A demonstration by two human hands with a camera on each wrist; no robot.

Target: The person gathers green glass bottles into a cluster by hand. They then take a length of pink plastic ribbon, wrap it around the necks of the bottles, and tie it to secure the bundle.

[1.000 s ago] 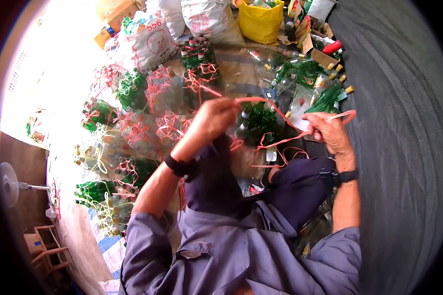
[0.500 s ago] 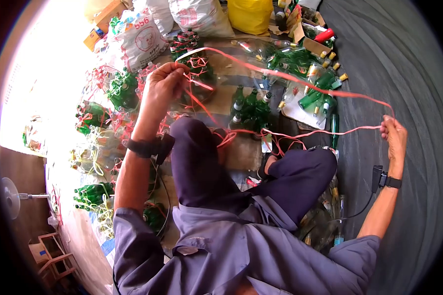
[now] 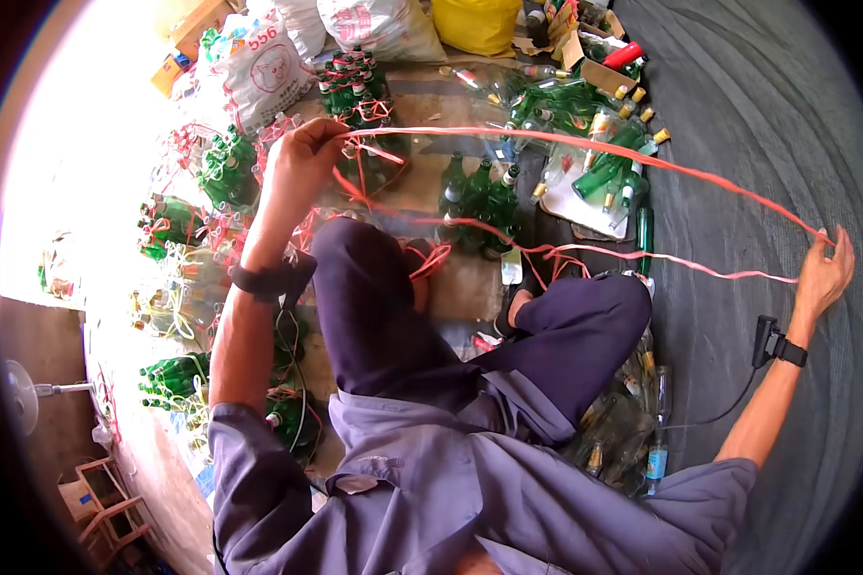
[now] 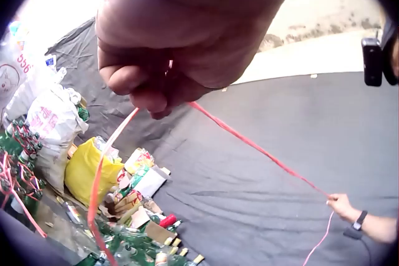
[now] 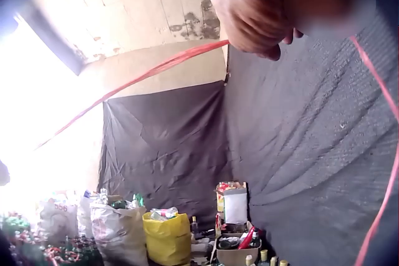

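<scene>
A red plastic string (image 3: 566,139) runs stretched between the two raised hands. The left hand (image 3: 299,177) pinches it at the upper left; in the left wrist view curled fingers (image 4: 149,94) hold it, with a length hanging below. Far out to the right, the right hand (image 3: 825,273) grips the other part, and in the right wrist view the string (image 5: 168,63) leaves its curled fingers. A second, slacker length (image 3: 662,256) crosses lower, above the knees. Several upright green bottles (image 3: 479,196) stand beyond the legs, between the hands.
Bottle bundles tied with string (image 3: 168,225) stand at the left. White sacks (image 3: 379,29) and a yellow bag (image 3: 475,24) are at the back. Loose green bottles (image 3: 561,101) and a carton (image 3: 599,75) lie at back right. A dark sheet (image 3: 738,172) covers the right side.
From close together, the hands have moved wide apart, the left hand leftward and the right hand far right. The upper string, sagging earlier, is now drawn nearly straight.
</scene>
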